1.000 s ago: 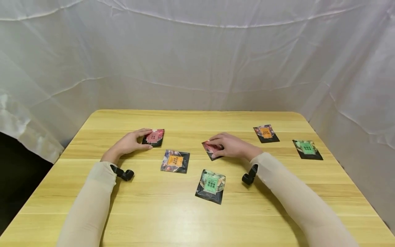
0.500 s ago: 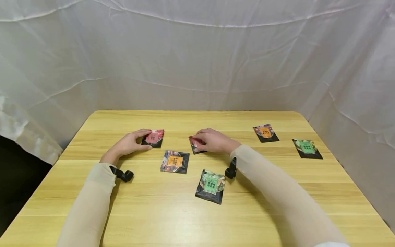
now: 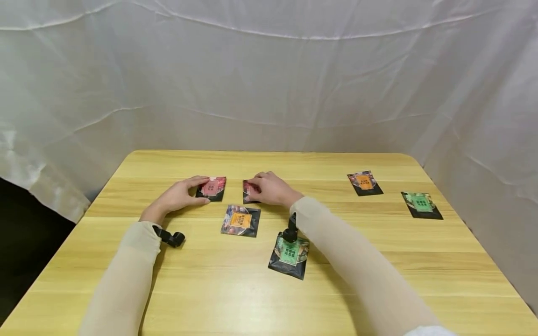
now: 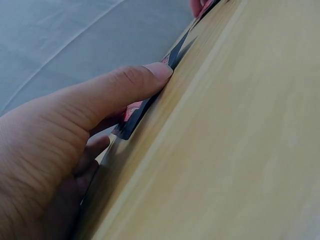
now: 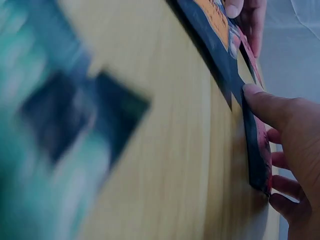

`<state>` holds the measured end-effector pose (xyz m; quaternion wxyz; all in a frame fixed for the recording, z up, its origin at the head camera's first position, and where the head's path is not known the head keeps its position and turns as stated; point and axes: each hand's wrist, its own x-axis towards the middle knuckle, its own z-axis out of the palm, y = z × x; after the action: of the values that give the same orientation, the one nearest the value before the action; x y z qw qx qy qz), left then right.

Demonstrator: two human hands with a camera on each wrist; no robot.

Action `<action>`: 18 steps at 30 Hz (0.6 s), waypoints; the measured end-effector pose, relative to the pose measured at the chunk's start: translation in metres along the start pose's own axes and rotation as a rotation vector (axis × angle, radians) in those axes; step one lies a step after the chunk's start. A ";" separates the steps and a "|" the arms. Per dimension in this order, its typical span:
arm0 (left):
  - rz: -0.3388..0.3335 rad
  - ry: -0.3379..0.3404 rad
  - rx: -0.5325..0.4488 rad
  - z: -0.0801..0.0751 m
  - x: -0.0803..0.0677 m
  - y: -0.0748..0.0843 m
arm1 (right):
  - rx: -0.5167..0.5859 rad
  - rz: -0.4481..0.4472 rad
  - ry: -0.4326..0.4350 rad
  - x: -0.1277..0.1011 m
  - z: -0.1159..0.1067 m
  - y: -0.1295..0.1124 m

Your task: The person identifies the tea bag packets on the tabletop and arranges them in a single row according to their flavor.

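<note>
My left hand (image 3: 201, 190) rests on the table and holds the left side of a red packet (image 3: 213, 187) between thumb and fingers. In the left wrist view the thumb (image 4: 125, 85) presses on that red packet's (image 4: 145, 107) edge. Just to its right, my right hand (image 3: 253, 189) grips a second red packet (image 3: 246, 190), mostly covered by the fingers. The right wrist view shows the thumb (image 5: 265, 102) on the near edge of this red packet (image 5: 255, 145) and the fingers curled on its far side.
An orange packet (image 3: 241, 220) lies just in front of both hands. A green packet (image 3: 289, 254) lies under my right forearm. At the far right of the wooden table (image 3: 210, 289) lie another orange packet (image 3: 364, 182) and a green packet (image 3: 421, 204). White cloth surrounds the table.
My right hand has moved left across the table with its red packet, bringing it next to the left hand's red packet. The left hand has stayed in place.
</note>
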<state>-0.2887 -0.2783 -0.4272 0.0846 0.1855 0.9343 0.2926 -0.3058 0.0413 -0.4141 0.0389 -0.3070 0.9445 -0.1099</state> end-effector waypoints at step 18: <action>0.003 -0.012 -0.005 0.001 0.003 0.000 | 0.044 0.115 0.021 0.019 0.010 -0.033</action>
<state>-0.2913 -0.2770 -0.4282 0.0903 0.1882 0.9328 0.2939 -0.3013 0.0026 -0.4161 0.0421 -0.2502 0.9583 -0.1315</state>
